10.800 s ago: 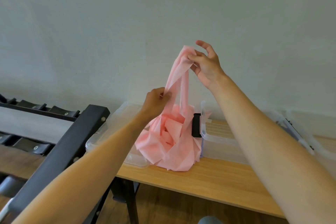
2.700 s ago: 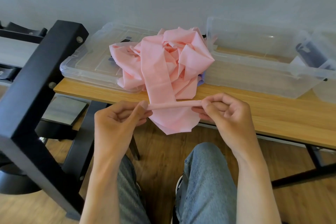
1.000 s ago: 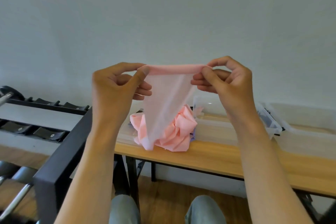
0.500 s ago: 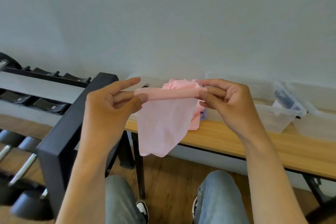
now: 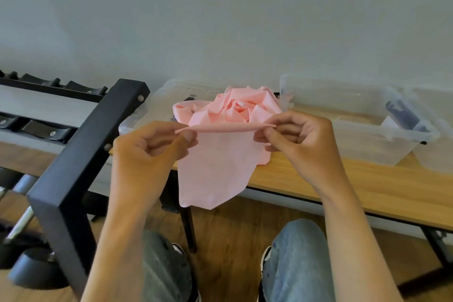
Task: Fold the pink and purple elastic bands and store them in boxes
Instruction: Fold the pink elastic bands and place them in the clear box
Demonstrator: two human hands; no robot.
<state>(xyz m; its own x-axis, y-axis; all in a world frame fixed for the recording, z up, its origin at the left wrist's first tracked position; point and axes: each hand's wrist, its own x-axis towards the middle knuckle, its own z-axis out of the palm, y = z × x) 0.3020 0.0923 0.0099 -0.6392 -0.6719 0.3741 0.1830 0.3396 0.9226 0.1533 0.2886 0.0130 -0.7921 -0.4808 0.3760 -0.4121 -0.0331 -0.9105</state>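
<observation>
Pink band (image 5: 215,169) hangs from our two hands, out in front of the worktop (image 5: 343,184). Our left hand (image 5: 149,152) pinches one end of the top edge, and our right hand (image 5: 299,137) pinches the other. A loose flap drops down between both grips. The rest sits in a messy pile (image 5: 235,108), behind our hands, partly on a clear box lid (image 5: 157,100). If we pull too hard, we think the pile could slide off. The stretchy edge could also slip from our fingertips, and the fold would come out crooked.

A wooden table (image 5: 367,186) carries two clear boxes (image 5: 362,127) and a crumpled pink band heap (image 5: 235,108)
</observation>
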